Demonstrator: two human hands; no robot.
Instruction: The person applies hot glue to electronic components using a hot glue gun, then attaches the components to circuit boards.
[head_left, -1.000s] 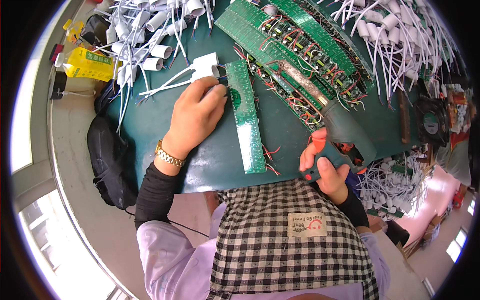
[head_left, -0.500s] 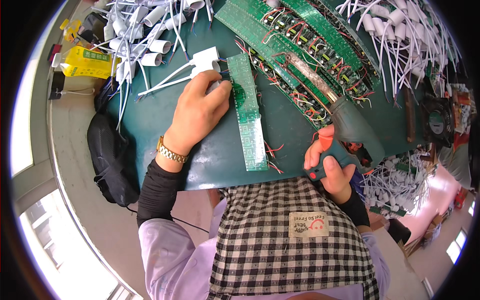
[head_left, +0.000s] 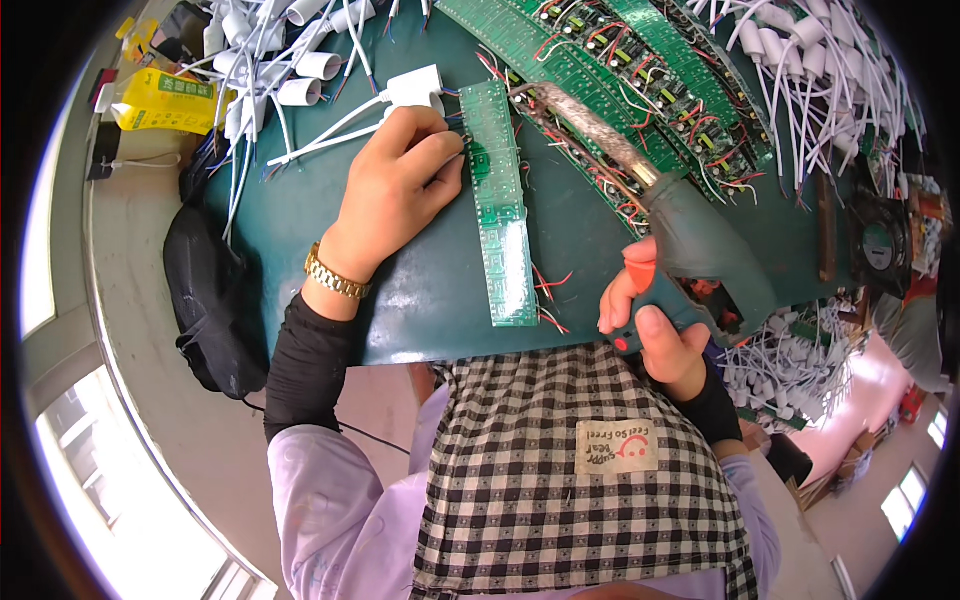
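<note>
I am pressing my left hand [head_left: 395, 190] flat, fingers together, on the green board strip [head_left: 500, 200] mid-table [head_left: 420, 300], steadying it; my right hand [head_left: 655, 325] is gripping the glue gun [head_left: 690, 245], nozzle toward the strip's far end.

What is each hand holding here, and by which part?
The right hand grips a soldering gun by its pistol handle, with its tip over the boards. The left hand grips nothing; its fingertips press on the upper end of a long green circuit strip.
</note>
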